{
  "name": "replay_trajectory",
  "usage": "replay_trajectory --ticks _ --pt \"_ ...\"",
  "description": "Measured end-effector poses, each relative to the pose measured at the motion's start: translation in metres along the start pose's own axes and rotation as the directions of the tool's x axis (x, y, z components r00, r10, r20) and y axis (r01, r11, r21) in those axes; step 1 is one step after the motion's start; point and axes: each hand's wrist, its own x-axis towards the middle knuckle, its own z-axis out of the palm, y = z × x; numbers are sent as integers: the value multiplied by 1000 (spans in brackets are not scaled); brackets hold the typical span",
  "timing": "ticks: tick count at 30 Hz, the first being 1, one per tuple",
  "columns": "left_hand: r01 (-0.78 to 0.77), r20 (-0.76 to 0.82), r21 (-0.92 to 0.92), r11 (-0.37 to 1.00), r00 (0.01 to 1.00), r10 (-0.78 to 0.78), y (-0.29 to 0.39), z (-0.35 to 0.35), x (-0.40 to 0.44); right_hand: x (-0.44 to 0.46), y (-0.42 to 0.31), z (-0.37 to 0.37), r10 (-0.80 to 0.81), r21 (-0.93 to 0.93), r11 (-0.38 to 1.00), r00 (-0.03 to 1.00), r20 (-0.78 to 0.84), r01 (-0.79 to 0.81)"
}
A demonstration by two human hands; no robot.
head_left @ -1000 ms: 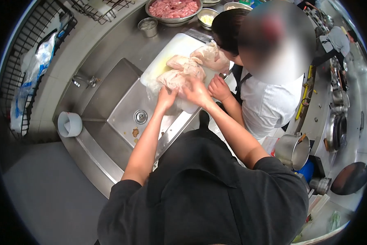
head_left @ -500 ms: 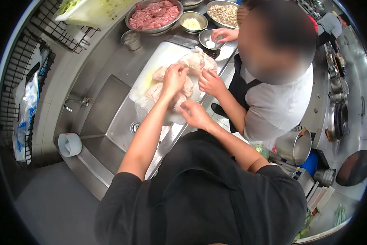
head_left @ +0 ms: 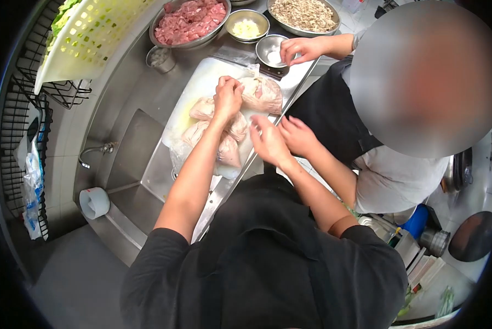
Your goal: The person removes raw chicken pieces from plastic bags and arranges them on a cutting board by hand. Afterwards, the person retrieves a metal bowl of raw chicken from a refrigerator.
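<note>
Several clear plastic bags of pale raw meat (head_left: 228, 151) lie on a white cutting board (head_left: 184, 93) set across the sink. My left hand (head_left: 228, 100) is over them, its fingers curled together beside a larger bag of meat (head_left: 261, 94); what the fingertips hold is hidden. To the right of the smaller bags, my right hand (head_left: 269, 141) is in the air near the counter edge. Its fingers are slightly blurred but apart, with nothing visible in them.
Beside me a co-worker's hand (head_left: 301, 50) reaches into a small metal bowl (head_left: 270, 49); their other hand (head_left: 298, 136) is close to my right hand. Behind stand bowls of pink meat (head_left: 190, 22), chopped yellowish pieces (head_left: 246, 28) and brown mince (head_left: 302, 15). A faucet (head_left: 95, 151) is left.
My right hand has come away from the bags, up and to the right. My left hand has shifted slightly up and left. The co-worker has moved right, their lower hand away from the large bag.
</note>
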Motion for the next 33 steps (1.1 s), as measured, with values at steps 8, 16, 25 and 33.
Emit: replay_trajectory --ticks 8,16,25,33 --pt "132 -185 323 937 980 -75 31 11 -14 107 38 -16 61 -79 995 997 56 -57" --pt "252 -165 26 967 956 -244 34 12 -15 130 71 -18 212 -35 977 938 275 -210" --pt "281 -143 -253 926 936 -323 30 17 -31 121 64 -29 321 460 779 901 292 -426" --pt "226 84 -583 780 972 -219 93 -27 -46 89 7 -72 439 805 479 890 125 -349"
